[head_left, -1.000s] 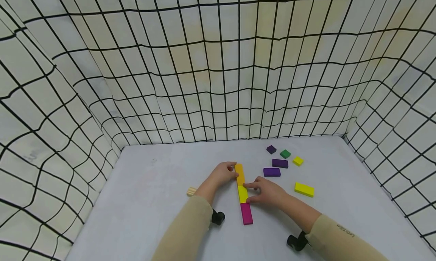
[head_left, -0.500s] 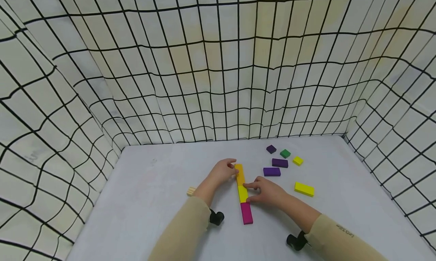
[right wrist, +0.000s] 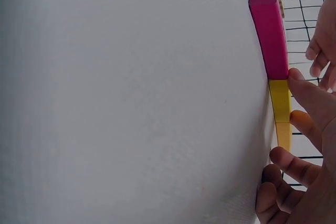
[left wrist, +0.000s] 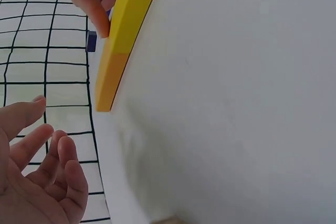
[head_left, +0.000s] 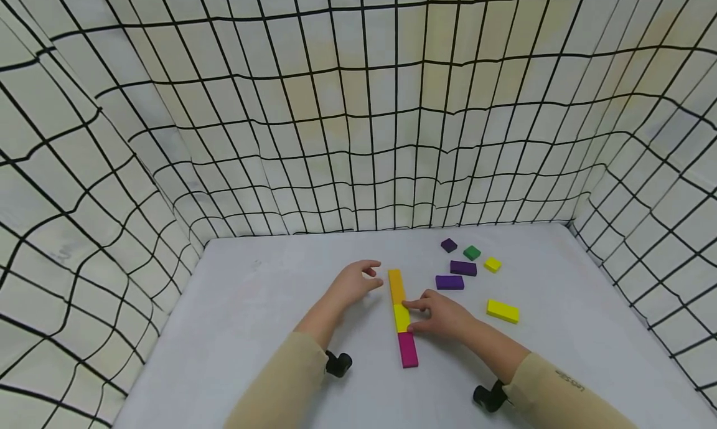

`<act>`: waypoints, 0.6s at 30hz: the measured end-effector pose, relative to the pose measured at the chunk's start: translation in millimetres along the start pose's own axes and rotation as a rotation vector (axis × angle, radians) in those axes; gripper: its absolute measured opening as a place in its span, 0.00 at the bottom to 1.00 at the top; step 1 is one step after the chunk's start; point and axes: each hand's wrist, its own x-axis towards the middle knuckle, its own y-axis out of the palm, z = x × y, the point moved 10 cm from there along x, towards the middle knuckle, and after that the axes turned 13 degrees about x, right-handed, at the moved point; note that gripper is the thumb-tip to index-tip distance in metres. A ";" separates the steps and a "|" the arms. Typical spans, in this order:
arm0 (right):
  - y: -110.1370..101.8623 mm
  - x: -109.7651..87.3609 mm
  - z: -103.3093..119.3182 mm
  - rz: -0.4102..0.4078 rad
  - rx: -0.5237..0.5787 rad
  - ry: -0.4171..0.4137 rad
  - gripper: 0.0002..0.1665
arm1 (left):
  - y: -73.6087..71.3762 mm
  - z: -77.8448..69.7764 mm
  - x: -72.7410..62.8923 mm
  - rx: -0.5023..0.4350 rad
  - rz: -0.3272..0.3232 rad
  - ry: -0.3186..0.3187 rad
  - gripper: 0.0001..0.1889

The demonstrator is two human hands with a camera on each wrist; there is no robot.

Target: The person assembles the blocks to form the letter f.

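Note:
An orange block (head_left: 396,286), a yellow block (head_left: 401,317) and a magenta block (head_left: 408,352) lie end to end in one row on the white table. My right hand (head_left: 442,315) is at the row's right side. Its thumb and index fingertips touch the yellow block's long side near its two ends; the other fingers are curled in. To the left of the orange block, my left hand (head_left: 354,284) hovers with loosely bent fingers and holds nothing. In the left wrist view a gap shows between this hand and the orange block's end (left wrist: 104,98).
Two purple blocks (head_left: 450,282) lie beyond the right hand, with small dark purple (head_left: 449,245), green (head_left: 472,253) and yellow (head_left: 493,264) pieces behind them. Another yellow block (head_left: 503,311) lies farther right. Black netting (head_left: 392,167) surrounds the table's back and sides.
My left hand has come off the orange block and moved left, its arm now covering the light wooden piece. The right hand stays at the yellow block, and the row keeps its place.

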 end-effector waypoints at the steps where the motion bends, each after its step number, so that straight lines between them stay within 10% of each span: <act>1: -0.1 -0.4 -0.1 0.001 0.003 0.001 0.34 | -2.9 1.0 -2.7 0.006 -0.003 0.002 0.25; 18: -0.5 -1.8 1.1 0.003 0.015 -0.010 0.34 | -45.6 47.4 -54.6 0.076 -0.035 0.050 0.20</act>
